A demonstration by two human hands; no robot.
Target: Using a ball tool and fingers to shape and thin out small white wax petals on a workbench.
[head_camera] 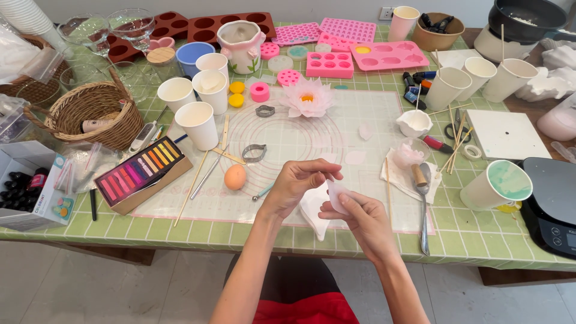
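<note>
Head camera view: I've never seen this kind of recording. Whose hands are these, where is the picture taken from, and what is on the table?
The camera sits on a person's head and looks down, so both bare hands are their own. The left hand and right hand together pinch a thin, pale petal-shaped piece above a white mat. On the green checked table lie a pale pink flower, an egg, white paper cups, a tray of coloured pastels, pink moulds, a wicker basket and a black scale.
</note>
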